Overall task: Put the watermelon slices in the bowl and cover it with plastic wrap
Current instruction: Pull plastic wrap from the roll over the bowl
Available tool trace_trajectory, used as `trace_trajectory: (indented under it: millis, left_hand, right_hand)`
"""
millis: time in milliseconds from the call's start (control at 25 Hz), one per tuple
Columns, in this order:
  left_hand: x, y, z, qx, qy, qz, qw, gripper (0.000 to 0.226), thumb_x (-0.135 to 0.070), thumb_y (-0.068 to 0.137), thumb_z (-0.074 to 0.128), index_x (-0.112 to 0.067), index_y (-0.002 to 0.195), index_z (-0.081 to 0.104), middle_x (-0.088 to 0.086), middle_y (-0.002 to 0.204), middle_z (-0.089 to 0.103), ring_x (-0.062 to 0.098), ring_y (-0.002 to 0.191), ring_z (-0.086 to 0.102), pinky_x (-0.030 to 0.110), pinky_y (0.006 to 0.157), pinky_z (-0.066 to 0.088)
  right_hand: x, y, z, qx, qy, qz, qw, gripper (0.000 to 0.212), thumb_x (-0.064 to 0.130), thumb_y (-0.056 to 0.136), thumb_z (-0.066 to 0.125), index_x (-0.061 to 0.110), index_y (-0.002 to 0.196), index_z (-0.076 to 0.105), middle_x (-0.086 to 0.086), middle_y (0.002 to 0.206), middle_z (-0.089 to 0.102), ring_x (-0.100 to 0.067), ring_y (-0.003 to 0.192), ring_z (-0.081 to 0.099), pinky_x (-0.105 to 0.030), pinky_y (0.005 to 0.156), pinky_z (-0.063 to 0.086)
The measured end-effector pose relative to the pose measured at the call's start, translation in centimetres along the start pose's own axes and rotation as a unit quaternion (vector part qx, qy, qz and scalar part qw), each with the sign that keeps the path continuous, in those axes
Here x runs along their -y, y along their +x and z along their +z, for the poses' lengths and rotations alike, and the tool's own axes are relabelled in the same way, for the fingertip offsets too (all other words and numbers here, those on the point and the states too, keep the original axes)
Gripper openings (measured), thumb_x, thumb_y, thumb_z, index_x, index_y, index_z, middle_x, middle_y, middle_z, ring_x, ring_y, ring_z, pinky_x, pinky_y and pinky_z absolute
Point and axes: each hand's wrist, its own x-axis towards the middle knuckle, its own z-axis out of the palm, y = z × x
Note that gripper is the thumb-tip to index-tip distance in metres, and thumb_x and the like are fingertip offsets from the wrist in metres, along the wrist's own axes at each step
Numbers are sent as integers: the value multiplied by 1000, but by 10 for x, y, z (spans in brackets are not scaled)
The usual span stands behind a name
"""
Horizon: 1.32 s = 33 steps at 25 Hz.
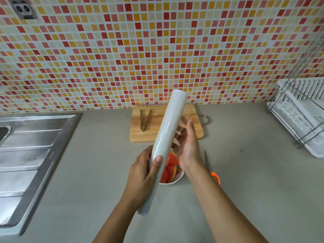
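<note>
I am holding the long white roll of plastic wrap [166, 137] above the grey surface [245, 172], its long axis tilting up and away toward the mosaic-tiled wall [157, 50]. My left hand [145, 171] is closing its grip around the roll's lower part; my right hand [189, 148] is lying open against its side, fingers hard to make out through loose film. The roll is half hiding the white bowl [177, 179] of red watermelon slices [171, 163] beneath. Open room lies on both sides.
</note>
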Motion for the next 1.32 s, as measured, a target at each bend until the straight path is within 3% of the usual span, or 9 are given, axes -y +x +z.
trace_trajectory:
  millis: [160,280,440,600,800,880,1040,1160,1320]
  left_hand:
    - [-5,0,0,6,19,-9,1000,46,-61,85,38,-38,125,47,-29,92,61,-15,87,57,3,64,39]
    - [-7,0,0,4,31,-6,999,50,-64,87,38,-34,126,47,-30,91,58,-17,87,55,1,65,39]
    - [-8,1,6,-6,52,-16,999,45,-52,89,43,-26,125,50,-15,97,58,1,88,56,5,67,39]
    - [-5,1,10,-22,75,-53,996,43,-49,91,45,-19,122,51,-4,100,57,12,89,53,10,64,35]
    - [-3,7,6,-16,85,-132,987,42,-44,90,52,-15,119,43,3,92,60,17,74,57,22,55,38]
    - [-4,10,5,-10,74,-178,981,40,-44,89,54,-17,116,44,3,95,60,19,78,58,28,59,40]
    - [-6,18,1,22,82,-213,973,33,-49,83,56,-17,86,50,2,85,60,16,74,55,30,58,39]
    - [-7,19,-3,49,88,-203,974,51,-64,78,54,-17,93,45,-5,80,57,13,72,58,28,55,41]
    - [-4,14,6,76,24,-213,974,55,-68,81,47,-20,107,45,-6,91,62,10,80,61,27,62,46]
  right_hand:
    - [-29,-11,0,-76,-165,-72,981,23,43,95,36,37,80,53,16,73,61,-8,70,60,-32,64,50]
    - [-35,-9,-2,-138,-250,-120,951,26,35,97,34,35,74,44,15,60,54,-4,56,50,-33,61,43]
    - [-40,-6,-1,-206,-318,-164,911,23,33,99,28,30,77,37,6,59,55,-6,53,55,-30,51,40]
    - [-44,-2,-1,-214,-351,-155,898,18,34,99,24,29,85,35,6,57,52,-14,52,54,-25,45,35]
    - [-45,0,-6,-186,-381,-150,893,15,28,99,26,25,88,36,10,58,46,-11,51,48,-14,40,29]
    - [-45,-1,-8,-175,-378,-141,898,15,26,99,28,25,87,37,12,60,47,-5,53,47,-18,42,30]
    - [-42,-1,-10,-171,-354,-149,907,16,23,99,29,22,86,39,7,59,46,1,48,50,-8,38,30]
    - [-39,2,-17,-173,-340,-143,913,16,23,99,29,20,87,39,5,62,46,6,50,51,-3,36,30]
    - [-46,10,-35,-178,-361,-92,911,18,28,99,28,19,88,40,5,64,48,-6,58,48,-12,44,32]
